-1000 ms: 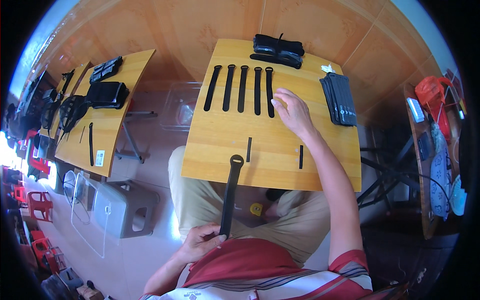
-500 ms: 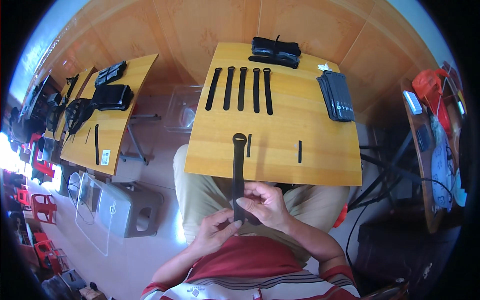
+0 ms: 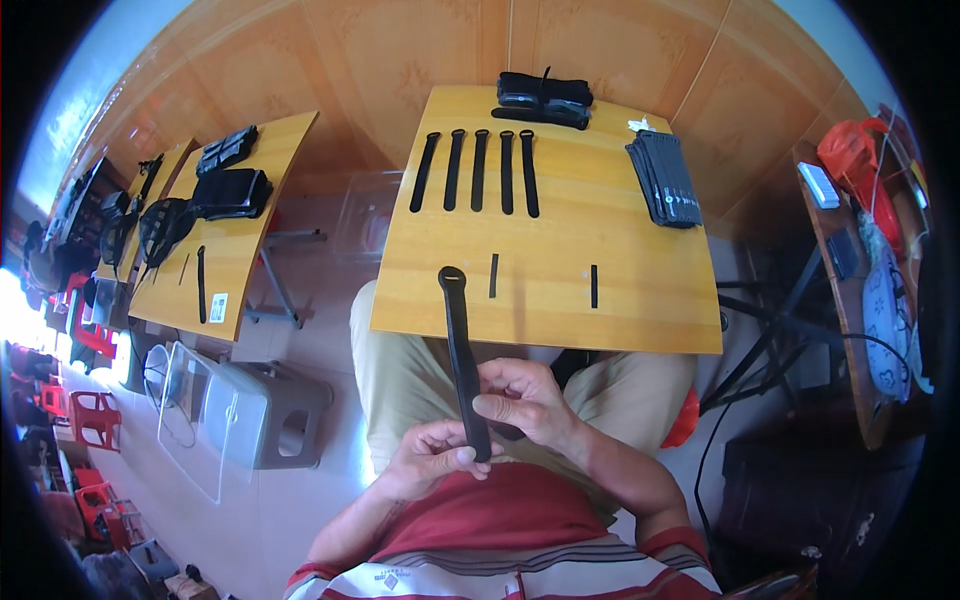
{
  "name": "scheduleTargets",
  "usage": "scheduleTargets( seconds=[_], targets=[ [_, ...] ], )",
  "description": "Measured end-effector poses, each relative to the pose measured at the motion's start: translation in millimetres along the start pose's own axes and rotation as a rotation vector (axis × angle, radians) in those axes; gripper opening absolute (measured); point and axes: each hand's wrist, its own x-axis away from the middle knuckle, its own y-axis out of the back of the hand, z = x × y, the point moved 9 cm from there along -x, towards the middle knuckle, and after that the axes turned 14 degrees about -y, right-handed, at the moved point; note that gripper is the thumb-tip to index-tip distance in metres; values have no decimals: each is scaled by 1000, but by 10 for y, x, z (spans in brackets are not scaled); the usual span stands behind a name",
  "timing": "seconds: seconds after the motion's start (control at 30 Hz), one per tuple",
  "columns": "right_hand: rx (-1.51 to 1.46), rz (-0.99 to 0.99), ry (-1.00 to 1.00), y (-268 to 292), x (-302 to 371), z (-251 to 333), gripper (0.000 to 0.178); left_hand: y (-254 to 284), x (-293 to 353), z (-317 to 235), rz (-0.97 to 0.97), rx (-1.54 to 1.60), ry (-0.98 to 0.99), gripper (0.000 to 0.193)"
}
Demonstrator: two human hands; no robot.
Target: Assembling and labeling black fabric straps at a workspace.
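Both hands hold one long black strap (image 3: 460,340) above my lap. Its rounded, slotted head points away from me, over the table's near edge. My left hand (image 3: 432,462) pinches the lower end between thumb and fingers. Higher up on the strap's right side, my right hand (image 3: 530,400) grips it with the thumb on top. Several similar black straps (image 3: 480,172) lie side by side in a row on the wooden table (image 3: 560,235), slotted heads at the far end. Two short black strips, a left one (image 3: 494,276) and a right one (image 3: 594,286), lie nearer me.
At the table's far edge lies a tied black bundle (image 3: 545,92). A stack of dark flat pieces (image 3: 663,180) sits at the right edge. To the left stand another table (image 3: 240,235) with black bags and a grey stool (image 3: 285,420). A wooden shelf (image 3: 840,330) stands at right.
The strap's head has swung slightly left, so the strap now tilts more. Both hands still hold it. The whole view has shifted a little.
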Motion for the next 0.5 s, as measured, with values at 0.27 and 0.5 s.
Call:
scheduleTargets(
  seconds=[0.27,0.5],
  targets=[
    [262,-193,-13,101,87,37,25,141,-34,-56,-195,-95,-63,26],
    [634,-90,383,-123,278,275,20,257,-46,-115,-257,-130,-172,22]
  ],
)
